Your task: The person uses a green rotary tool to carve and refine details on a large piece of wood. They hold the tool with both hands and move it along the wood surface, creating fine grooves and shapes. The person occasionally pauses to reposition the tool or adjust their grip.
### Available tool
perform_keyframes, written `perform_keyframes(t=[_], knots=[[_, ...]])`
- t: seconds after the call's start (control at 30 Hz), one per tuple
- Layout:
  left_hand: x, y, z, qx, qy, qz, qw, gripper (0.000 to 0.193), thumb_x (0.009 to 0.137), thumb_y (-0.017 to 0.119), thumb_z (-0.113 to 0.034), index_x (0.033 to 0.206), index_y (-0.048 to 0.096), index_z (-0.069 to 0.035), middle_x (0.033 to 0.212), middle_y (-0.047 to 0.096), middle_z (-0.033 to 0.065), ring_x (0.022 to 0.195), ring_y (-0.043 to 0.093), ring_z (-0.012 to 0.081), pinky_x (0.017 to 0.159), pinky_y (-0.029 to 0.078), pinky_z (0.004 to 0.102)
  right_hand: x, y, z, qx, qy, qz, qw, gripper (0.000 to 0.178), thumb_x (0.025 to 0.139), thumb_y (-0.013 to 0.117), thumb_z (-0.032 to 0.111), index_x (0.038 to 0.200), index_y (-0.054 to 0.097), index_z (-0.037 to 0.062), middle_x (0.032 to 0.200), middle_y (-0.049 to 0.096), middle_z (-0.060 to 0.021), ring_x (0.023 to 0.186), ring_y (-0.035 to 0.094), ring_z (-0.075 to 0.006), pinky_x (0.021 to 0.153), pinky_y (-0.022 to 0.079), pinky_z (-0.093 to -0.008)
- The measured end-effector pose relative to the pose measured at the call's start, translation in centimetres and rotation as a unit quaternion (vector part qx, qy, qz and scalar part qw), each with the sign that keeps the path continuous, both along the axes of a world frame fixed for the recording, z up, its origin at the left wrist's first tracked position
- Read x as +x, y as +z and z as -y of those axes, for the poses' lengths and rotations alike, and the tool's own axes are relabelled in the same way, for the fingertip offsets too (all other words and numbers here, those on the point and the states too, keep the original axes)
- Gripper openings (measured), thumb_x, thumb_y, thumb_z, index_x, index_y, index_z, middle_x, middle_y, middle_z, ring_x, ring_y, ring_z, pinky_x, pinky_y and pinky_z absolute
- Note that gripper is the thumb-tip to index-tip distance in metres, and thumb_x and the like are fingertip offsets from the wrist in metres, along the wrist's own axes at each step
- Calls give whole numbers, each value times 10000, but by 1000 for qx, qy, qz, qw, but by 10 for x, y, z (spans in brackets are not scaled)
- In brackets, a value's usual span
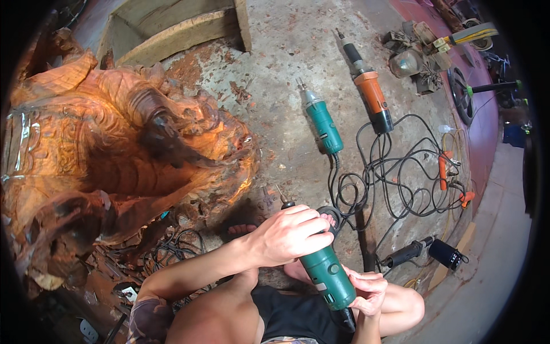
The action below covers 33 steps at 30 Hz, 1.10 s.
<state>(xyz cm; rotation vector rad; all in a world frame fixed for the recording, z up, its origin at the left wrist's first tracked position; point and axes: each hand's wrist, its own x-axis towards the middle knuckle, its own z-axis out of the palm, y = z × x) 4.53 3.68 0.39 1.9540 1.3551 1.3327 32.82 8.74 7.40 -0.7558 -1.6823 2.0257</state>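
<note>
In my lap I hold a green die grinder [326, 272] tilted, its thin bit pointing up and away to the left. My left hand [295, 234] is wrapped over the grinder's black nose and front housing, hiding part of them. Around the rear end, beside the cord outlet, the fingers of my right hand [368, 291] are closed. A large reddish-brown wood carving [114, 135] with deep curls and folds fills the left side, apart from the bit. On the floor ahead lie a second green grinder [324, 127] and an orange grinder [373, 94].
Tangled black cables [395, 166] spread over the floor at right. A wooden frame [243, 26] stands at the far left. Bit holders and a jar [407, 62] sit at the far right. Near my right knee are a black cylinder [446, 254] and a dark-handled tool [404, 253].
</note>
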Motion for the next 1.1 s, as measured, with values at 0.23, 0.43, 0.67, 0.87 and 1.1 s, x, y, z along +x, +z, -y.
perform_keyframes(t=[0.23, 0.43, 0.67, 0.87, 1.1], knots=[[8, 30, -19, -18, -23, -176, 984, 315, 672, 675, -164, 970, 666, -62, 961, 653, 83, 838, 656, 267, 744, 537, 393, -16, 31, -26, 119, 81, 168, 975, 830, 783, 867, 237, 1487, 503, -10, 1359, 633, -283, 1259, 644, -368, 1061, 522, -415], [64, 38, -33, -29, -90, -268, 959, 388, 773, 631, -149, 1139, 681, -29, 1194, 650, 146, 1137, 629, 315, 958, 494, 438, -17, -8, -7, 86, 25, 337, 937, 746, 742, 864, 199, 1365, 515, -13, 1130, 702, -256, 1074, 693, -445, 912, 551, -451], [12, 79, 2, -143, 9, -68, 987, 425, 743, 778, 0, 1150, 767, -121, 1176, 692, 111, 1048, 668, 280, 873, 537, 388, -68, -34, -115, 109, -76, 259, 957, 736, 718, 875, 232, 1339, 541, 20, 1050, 705, -168, 978, 708, -310, 873, 561, -411], [-41, 65, 90, -431, 8, 208, 878, 254, 900, 794, -139, 1144, 745, -88, 920, 701, 21, 714, 567, 81, 624, 488, 256, -87, -110, -212, 323, -160, 379, 852, 649, 906, 795, 400, 1352, 596, -28, 1194, 714, -148, 1078, 669, -227, 973, 519, -379], [-50, -8, 273, -462, 243, 448, 726, 224, 1013, 699, -189, 1176, 712, -36, 1039, 718, 15, 897, 644, 83, 778, 534, 259, -114, -232, -297, 327, -110, 322, 882, 677, 949, 737, 434, 1407, 540, -25, 1387, 518, -192, 1273, 535, -338, 1067, 424, -395]])
